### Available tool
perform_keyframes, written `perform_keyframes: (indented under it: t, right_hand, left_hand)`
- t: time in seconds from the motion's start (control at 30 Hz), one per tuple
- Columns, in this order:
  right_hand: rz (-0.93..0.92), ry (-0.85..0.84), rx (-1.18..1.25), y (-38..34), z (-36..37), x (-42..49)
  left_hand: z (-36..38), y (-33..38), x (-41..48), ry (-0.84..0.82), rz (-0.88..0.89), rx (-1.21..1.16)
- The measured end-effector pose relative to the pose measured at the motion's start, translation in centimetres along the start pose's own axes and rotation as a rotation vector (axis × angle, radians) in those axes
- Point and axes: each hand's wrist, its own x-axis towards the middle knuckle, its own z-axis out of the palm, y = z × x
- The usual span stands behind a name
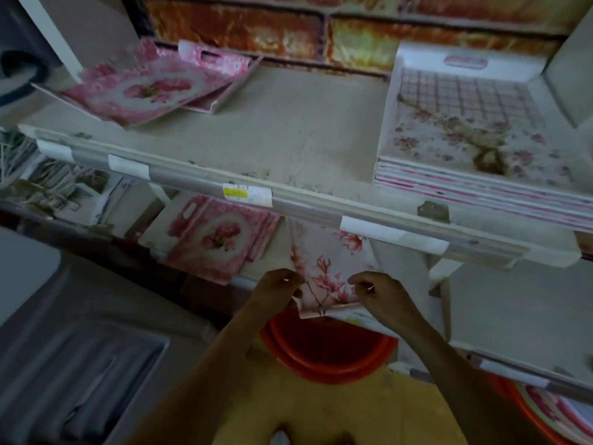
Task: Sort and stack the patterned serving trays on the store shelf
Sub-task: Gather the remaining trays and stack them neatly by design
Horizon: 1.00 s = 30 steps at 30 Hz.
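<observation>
Both hands gripped the near edge of a glossy, flat magnolia-print tray (324,271) on the lower shelf (500,316): the left hand (279,289) pinched its corner, and the right hand (378,293) curled over its rim. A round orange basin (327,354) sat below them.

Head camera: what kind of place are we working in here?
Most likely a housewares shop aisle: white tiered shelves with price-label strips on the front rail, a stack of floral-and-check trays, and orange plastic basins on the floor.
</observation>
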Motion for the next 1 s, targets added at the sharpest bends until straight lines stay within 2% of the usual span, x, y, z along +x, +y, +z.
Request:
perform_keyframes:
  t: [0.2, 0.4, 0.63, 0.77, 0.9, 1.0]
  right_hand:
    - [0.008, -0.078, -0.022, 4.0, 1.5, 0.9]
    - [0.015, -0.063, -0.052, 8.2, 2.9, 2.9]
    - [0.006, 0.018, -0.068, 14.4, 6.0, 8.6]
    - [-0.013, 0.075, -0.135, 17.9, 7.7, 12.3]
    - [-0.033, 0.149, -0.256, 22.2, 8.6, 16.4]
    - [-0.011, 0.238, -0.327, 25.2, 9.2, 18.5]
  left_hand:
    - [2.9, -2.9, 2.3, 0.062, -0.06, 0.08]
    - [5.0, -5.7, 5.7, 0.09, -0.044, 0.071]
    - [5.8, -10.8, 13.4, 0.195, 0.109, 0.126]
    - [5.9, -13.6, 18.0, 0.29, 0.221, 0.261]
    - [6.7, -16.7, 23.6, 0.423, 0.42, 0.316]
    - [7.6, -17.3, 26.1, 0.547, 0.434, 0.378]
